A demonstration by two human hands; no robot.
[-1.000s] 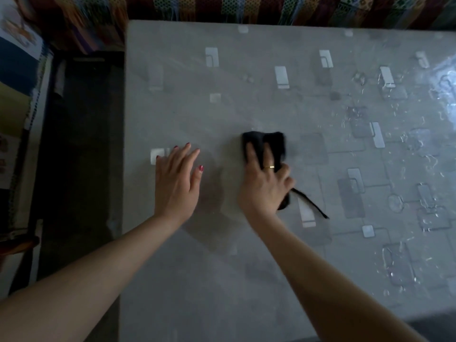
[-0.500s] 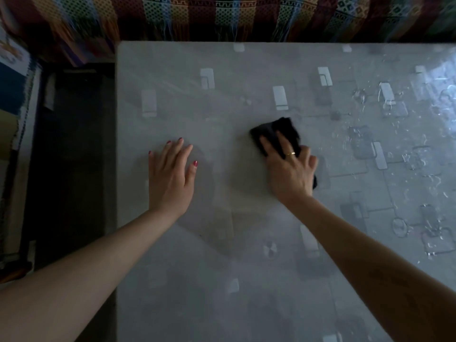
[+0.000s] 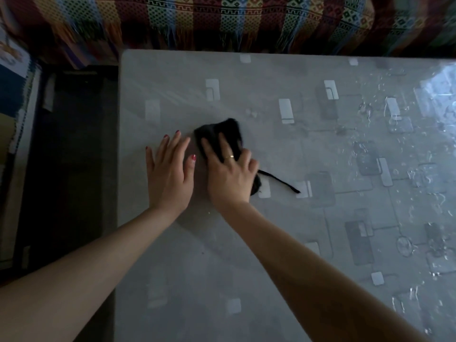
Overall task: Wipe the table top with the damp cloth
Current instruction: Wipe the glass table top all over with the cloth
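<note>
A black damp cloth (image 3: 223, 130) lies on the grey patterned table top (image 3: 283, 243), left of centre. My right hand (image 3: 229, 174) presses flat on the cloth, fingers spread over it, covering its near half. A thin black strand of the cloth (image 3: 281, 181) trails out to the right. My left hand (image 3: 169, 172) rests flat on the table just left of the cloth, fingers apart, holding nothing. The two hands almost touch.
Water droplets and streaks (image 3: 399, 149) glisten on the right part of the table. A colourful striped fringed blanket (image 3: 222, 21) hangs beyond the far edge. Dark floor (image 3: 69, 156) lies past the table's left edge.
My right hand has slid the cloth to the left, close to my left hand, after a stroke out to the right. My left hand has stayed planted on the table.
</note>
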